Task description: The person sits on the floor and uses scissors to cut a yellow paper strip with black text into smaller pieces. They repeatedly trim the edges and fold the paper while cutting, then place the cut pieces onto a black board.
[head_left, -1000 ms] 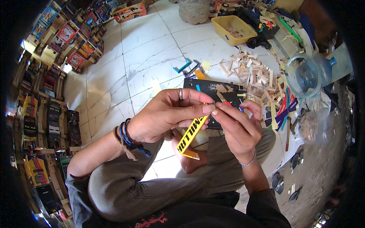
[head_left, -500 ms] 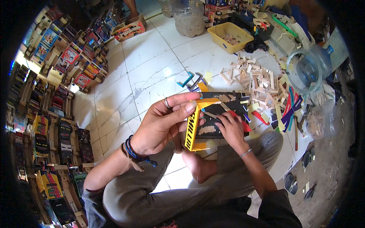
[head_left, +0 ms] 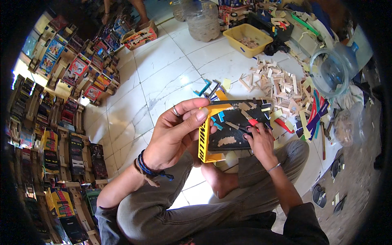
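The yellow frame (head_left: 206, 136) now sits lower against the black board (head_left: 237, 128); the left hand (head_left: 173, 136) grips it, while the right hand (head_left: 259, 136) pinches a red-handled tool (head_left: 250, 120).

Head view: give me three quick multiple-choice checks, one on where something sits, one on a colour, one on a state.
1. Where is the yellow tub?
A. On the floor, far side, past the wood scraps
B. On the person's lap
C. Among the packaged toys at the left

2. What colour is the piece the left hand holds?
A. Green
B. Yellow with black stripes
C. White

3. What is the right hand doing?
A. Resting flat on the floor
B. Holding a red-handled tool over the black board
C. Empty, raised

Answers: 1 A, it stands on the tiles beyond the scraps. 2 B, its stripes show. 3 B, the fingers grip the tool.
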`<state>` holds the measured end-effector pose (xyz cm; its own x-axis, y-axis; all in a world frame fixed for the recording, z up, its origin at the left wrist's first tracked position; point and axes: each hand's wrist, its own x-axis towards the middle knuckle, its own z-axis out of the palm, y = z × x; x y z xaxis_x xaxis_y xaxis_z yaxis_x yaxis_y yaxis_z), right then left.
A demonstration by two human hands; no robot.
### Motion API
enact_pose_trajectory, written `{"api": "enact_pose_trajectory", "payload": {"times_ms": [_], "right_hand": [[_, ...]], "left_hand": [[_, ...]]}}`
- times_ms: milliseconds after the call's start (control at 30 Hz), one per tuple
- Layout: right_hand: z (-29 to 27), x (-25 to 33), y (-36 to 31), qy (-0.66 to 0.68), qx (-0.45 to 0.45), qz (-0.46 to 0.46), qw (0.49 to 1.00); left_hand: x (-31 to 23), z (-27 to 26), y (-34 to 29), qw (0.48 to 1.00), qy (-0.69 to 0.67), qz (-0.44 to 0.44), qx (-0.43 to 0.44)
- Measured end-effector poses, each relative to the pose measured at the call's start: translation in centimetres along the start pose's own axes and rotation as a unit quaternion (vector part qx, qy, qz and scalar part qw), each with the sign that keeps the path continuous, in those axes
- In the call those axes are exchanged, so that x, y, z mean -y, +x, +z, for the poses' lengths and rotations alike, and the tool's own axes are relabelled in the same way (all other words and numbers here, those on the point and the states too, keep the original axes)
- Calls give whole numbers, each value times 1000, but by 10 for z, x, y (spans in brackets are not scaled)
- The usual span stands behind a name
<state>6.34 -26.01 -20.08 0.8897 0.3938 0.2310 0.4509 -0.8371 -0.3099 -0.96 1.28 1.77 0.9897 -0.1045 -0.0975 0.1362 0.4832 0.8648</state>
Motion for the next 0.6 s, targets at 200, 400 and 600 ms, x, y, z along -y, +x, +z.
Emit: {"api": "enact_pose_trajectory", "payload": {"times_ms": [200, 400, 600], "right_hand": [[-26, 4, 12, 79, 93, -16, 992], [-77, 22, 7, 684, 236, 133, 677], [-124, 65, -10, 791, 240, 42, 561]], "left_hand": [[-2, 2, -2, 999, 31, 33, -2], [-2, 0, -4, 998, 36, 52, -18], [-6, 1, -6, 995, 80, 56, 11]]}}
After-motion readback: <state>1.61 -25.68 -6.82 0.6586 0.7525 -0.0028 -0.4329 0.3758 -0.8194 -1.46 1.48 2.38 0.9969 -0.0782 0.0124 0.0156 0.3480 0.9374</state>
